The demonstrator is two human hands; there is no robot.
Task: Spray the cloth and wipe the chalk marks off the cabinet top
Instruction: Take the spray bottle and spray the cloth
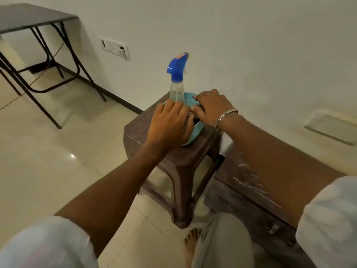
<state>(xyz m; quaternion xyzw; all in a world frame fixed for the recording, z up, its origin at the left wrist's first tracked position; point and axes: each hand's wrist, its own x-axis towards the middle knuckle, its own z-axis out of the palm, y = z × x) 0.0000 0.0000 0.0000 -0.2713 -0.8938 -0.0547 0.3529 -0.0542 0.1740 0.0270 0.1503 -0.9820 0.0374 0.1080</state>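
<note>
The fingers [179, 111] of the left hand [170, 124] are lying spread and loose over the near rim of a light blue basket [195, 132], while the fingers [199, 113] of the right hand [210, 105] are curling down onto a dark, patterned cloth [193, 114] tucked inside it. Whether either hand is actually gripping the cloth cannot be told, since the hands are covering most of it. A metal bangle [226, 117] is sitting on the right wrist.

Just behind the left fingers, a clear spray bottle [176, 82] with a blue trigger head is standing upright at the far edge of the basket, partly blocking the view into it. Basket and bottle are resting on a brown plastic stool [173, 165], which is standing against the white wall.

Right beside the stool, under the right forearm, the dark wooden cabinet top [239, 171] is showing white chalk marks [249, 182] scratched across it; the arm is hiding part of them. A bare foot [190, 246] is planted on the pale tiled floor [58, 161] near the stool's front leg. Well apart to the left, a folding desk [29, 16] with black metal legs is standing by the wall, and a switch panel [115, 47] is mounted between it and the stool.
</note>
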